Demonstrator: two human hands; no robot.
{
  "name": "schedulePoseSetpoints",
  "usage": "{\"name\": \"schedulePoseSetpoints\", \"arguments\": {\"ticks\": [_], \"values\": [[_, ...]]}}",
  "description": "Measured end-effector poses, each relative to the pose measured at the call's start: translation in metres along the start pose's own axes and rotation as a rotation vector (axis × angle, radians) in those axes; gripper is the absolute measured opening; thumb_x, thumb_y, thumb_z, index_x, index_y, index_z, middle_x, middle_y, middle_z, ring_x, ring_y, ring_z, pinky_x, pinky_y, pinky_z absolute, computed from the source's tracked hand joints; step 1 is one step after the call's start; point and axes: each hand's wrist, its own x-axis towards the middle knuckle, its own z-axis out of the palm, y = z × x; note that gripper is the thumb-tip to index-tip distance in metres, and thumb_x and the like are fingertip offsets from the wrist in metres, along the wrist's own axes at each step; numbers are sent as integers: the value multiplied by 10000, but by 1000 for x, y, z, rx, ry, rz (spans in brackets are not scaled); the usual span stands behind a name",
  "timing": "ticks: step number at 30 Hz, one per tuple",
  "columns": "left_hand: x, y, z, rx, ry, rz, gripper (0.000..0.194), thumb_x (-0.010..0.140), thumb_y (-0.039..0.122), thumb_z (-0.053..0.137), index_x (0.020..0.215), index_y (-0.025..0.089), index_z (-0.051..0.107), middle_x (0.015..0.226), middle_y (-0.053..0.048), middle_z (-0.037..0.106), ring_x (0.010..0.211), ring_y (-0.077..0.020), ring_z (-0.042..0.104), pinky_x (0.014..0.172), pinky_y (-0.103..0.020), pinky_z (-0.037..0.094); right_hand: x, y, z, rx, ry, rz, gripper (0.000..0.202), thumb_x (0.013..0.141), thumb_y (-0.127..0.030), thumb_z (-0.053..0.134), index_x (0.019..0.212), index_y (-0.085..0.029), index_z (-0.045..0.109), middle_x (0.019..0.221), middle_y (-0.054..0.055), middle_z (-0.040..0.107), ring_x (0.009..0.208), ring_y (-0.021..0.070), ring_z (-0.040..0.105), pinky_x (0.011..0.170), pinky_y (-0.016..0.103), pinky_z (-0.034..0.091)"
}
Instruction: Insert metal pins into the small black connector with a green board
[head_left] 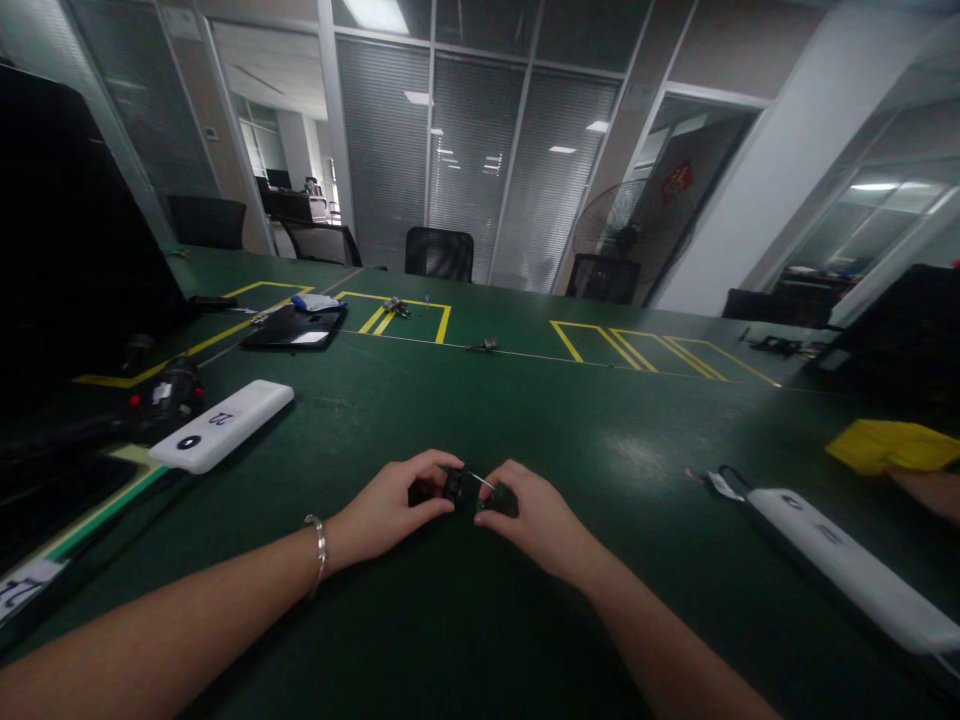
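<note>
My left hand [401,505], with a silver bracelet at the wrist, pinches a small black block-shaped part [453,486] between thumb and fingers just above the green table [360,640]. Close beside it on the right, my right hand [529,510] is closed with thumb and fingertips together. A thin, pale strip or wire [481,481] runs from its fingers toward the black part. Whether the strip touches that part, I cannot tell. Something small and dark green shows at the right thumb tip, too small to name.
A white device marked 22 [225,425] lies to the left, another white device [847,560] to the right. Another person's hand [926,490] touches a yellow item [892,445]. Farther back are a black flat tablet-like object [292,328], small metal parts [397,308] and a small dark part [489,345].
</note>
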Motion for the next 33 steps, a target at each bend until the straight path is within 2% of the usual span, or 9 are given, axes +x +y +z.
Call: {"name": "schedulePoseSetpoints", "arguments": {"ticks": [6, 12, 15, 20, 28, 33], "values": [[0, 2, -1, -3, 4, -2, 382, 850, 206, 610, 1216, 256, 516, 1018, -9, 689, 956, -200, 633, 876, -366, 466, -2, -1, -2, 19, 3, 1, 93, 809, -266, 680, 877, -215, 642, 981, 18, 592, 884, 192, 583, 731, 290, 449], [0, 1, 0, -6, 2, 8, 386, 854, 204, 613, 1223, 255, 512, 1012, -8, 685, 945, -191, 630, 876, -356, 465, -1, 4, 0, 54, 64, 10, 349, 782, -263, 710, 1101, -233, 572, 1069, 23, 566, 955, 196, 576, 796, 305, 460], [-1, -1, 0, -16, 1, 15, 386, 859, 210, 611, 1227, 265, 510, 1010, -2, 685, 960, -190, 630, 886, -356, 460, 1, 6, 1, 56, 78, 14, 376, 811, -242, 678, 1169, -240, 562, 1116, 32, 543, 997, 201, 572, 841, 321, 456], [-1, -3, -1, -14, -7, 16, 387, 862, 218, 609, 1233, 271, 509, 1019, 0, 683, 975, -194, 627, 898, -368, 453, 4, 8, 2, 53, 69, -5, 187, 847, -232, 635, 1034, -238, 634, 1096, 24, 539, 1000, 196, 570, 855, 315, 453], [1, -2, 0, -33, -6, 8, 400, 853, 217, 622, 1235, 248, 507, 989, -15, 689, 938, -200, 631, 863, -355, 459, 4, 12, 1, 72, 59, -21, 159, 795, -246, 689, 941, -212, 634, 1025, 32, 538, 909, 211, 577, 791, 349, 457], [-1, 0, 0, -33, 5, -2, 400, 849, 205, 625, 1231, 241, 514, 984, -15, 687, 945, -201, 630, 865, -355, 456, 3, 10, 5, 118, 112, -60, 146, 810, -242, 676, 937, -212, 609, 1004, 30, 536, 867, 197, 561, 744, 331, 458]]}}
